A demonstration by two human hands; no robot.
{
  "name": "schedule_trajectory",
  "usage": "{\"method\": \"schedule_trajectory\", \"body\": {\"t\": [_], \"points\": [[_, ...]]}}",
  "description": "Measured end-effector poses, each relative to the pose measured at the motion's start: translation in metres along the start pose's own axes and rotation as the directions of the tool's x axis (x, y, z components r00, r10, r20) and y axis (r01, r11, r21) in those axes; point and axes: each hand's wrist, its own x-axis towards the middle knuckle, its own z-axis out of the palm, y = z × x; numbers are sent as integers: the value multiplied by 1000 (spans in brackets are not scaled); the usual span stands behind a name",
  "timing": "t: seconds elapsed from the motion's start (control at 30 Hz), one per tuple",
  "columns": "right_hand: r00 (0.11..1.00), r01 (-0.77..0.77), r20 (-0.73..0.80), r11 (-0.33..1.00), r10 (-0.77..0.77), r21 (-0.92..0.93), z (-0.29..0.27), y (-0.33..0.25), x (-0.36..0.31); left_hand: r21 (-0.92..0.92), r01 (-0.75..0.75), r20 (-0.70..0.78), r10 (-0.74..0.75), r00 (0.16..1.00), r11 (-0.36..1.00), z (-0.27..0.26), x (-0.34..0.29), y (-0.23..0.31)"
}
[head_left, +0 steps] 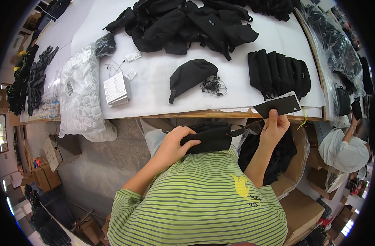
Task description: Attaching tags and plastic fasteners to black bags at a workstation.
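My left hand [176, 143] grips a small black fabric pouch [212, 137] against my body, just below the table's front edge. A dark strap loop sticks out from the pouch's right end. Raised to the right, my right hand [275, 124] pinches a black and white card tag [279, 105] between thumb and fingers. On the table ahead lies a single black pouch [191, 76], and a small tangle of black strings [214, 85] rests against its right side. Whether a string joins the held tag to the pouch is too small to tell.
A big heap of black pouches [183, 28] covers the table's far middle. A row of black pouches [277, 74] stands at right, a stack of white tags [115, 89] at left beside a clear plastic bag [80, 90]. A lined carton [296, 164] and another person [344, 149] are at right.
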Motion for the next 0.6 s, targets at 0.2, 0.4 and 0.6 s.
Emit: {"method": "schedule_trajectory", "body": {"t": [0.2, 0.4, 0.6], "points": [[998, -30, -62, 999, 30, -10, -1, 0, 1, -13, -54, -63, 53, 997, 998, 6, -2, -3], [999, 7, -38, 999, -9, -52, -7, -5, -6, -57, -72, -73, 68, 995, 996, 6, -6, -3], [951, 166, 253, 984, -179, 71, -16, -16, -6, -8, -27, 106, 28, 994, 1000, -11, -10, 12]]}}
